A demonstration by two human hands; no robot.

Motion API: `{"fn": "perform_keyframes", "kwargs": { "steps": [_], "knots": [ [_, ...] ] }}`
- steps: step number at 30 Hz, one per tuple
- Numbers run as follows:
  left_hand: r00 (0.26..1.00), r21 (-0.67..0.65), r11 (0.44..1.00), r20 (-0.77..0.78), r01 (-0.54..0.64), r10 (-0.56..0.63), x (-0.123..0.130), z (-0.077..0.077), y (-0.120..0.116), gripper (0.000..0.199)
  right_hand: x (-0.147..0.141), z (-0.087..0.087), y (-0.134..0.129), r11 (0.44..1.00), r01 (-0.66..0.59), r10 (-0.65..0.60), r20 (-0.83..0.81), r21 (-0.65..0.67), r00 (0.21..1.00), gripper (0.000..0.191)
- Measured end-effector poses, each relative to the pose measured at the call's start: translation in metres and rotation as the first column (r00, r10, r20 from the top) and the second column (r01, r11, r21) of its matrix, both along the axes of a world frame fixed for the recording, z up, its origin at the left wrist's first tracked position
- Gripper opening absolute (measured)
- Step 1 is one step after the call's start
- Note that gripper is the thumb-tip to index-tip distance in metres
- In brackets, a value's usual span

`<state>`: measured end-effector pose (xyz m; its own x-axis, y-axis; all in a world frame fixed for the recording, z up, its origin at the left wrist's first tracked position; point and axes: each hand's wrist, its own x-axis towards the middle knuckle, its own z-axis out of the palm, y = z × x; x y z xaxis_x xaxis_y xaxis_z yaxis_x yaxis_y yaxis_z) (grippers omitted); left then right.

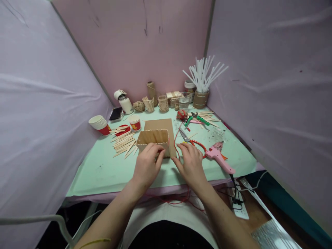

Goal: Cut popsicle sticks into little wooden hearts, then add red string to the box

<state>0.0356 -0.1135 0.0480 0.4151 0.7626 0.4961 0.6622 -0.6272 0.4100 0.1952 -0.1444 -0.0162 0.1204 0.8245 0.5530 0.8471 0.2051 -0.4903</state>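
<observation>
A rectangular box (166,135) with a scalloped rim, which looks made of wooden craft sticks, stands partly on a brown cardboard sheet (160,123). My left hand (147,162) is at the front wall of the box, thumb and index finger closed in a pinch; what lies between them is hidden. To the right of the box is my right hand (190,160), its thumb and index finger apart. Red string (175,140) curves down through the gap between them. A trace of red shows on the box's right edge. More red string hangs across my lap.
Orange-handled scissors (199,143), a pink glue gun (220,159) and green-handled pliers (204,120) lie right. Loose craft sticks (124,142) and paper cups (135,122) are left. Behind stand a white-capped bottle (126,103), a twine ball (139,106) and a pot of white glue sticks (201,98).
</observation>
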Motion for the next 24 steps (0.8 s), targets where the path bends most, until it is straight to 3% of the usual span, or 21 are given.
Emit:
{"fn": "perform_keyframes", "kwargs": {
  "steps": [8, 19, 24],
  "knots": [
    [1.000, 0.025, 0.999, 0.011, -0.019, 0.019, -0.003, -0.002, 0.003, 0.010, -0.007, 0.003, 0.010, 0.999, -0.026, 0.025, -0.062, -0.028, 0.998, 0.037],
    [0.997, 0.073, 0.995, 0.021, -0.073, 0.072, -0.011, -0.007, 0.013, 0.007, -0.008, 0.003, 0.023, 0.987, -0.101, 0.136, -0.317, 0.124, 0.939, 0.028],
    [0.993, 0.120, 0.986, 0.037, -0.118, 0.114, -0.011, -0.009, 0.017, 0.005, -0.009, 0.007, 0.025, 0.964, -0.159, 0.228, -0.355, 0.213, 0.906, 0.022]
  ]
}}
